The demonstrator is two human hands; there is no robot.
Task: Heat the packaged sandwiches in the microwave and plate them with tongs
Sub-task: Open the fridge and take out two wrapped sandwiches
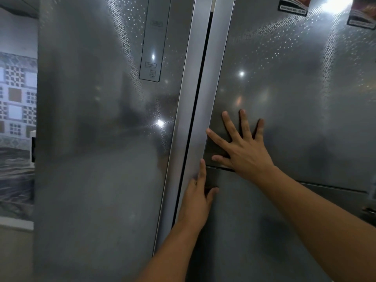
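Note:
A tall grey side-by-side fridge fills the view, its left door (pixel 97 139) and right door (pixel 295 98) both closed, with a dark gap between them. My right hand (pixel 242 147) lies flat with spread fingers on the right door, next to its long silver handle strip (pixel 215 78). My left hand (pixel 197 196) sits lower on the same door's edge, its fingers over the handle strip and its thumb out to the right. No sandwiches, microwave, tongs or plate are in view.
A control panel (pixel 154 39) is set into the left door. Stickers (pixel 293 7) sit at the top of the right door. A patterned tiled wall (pixel 16 94) and a white object (pixel 32 147) show at the far left.

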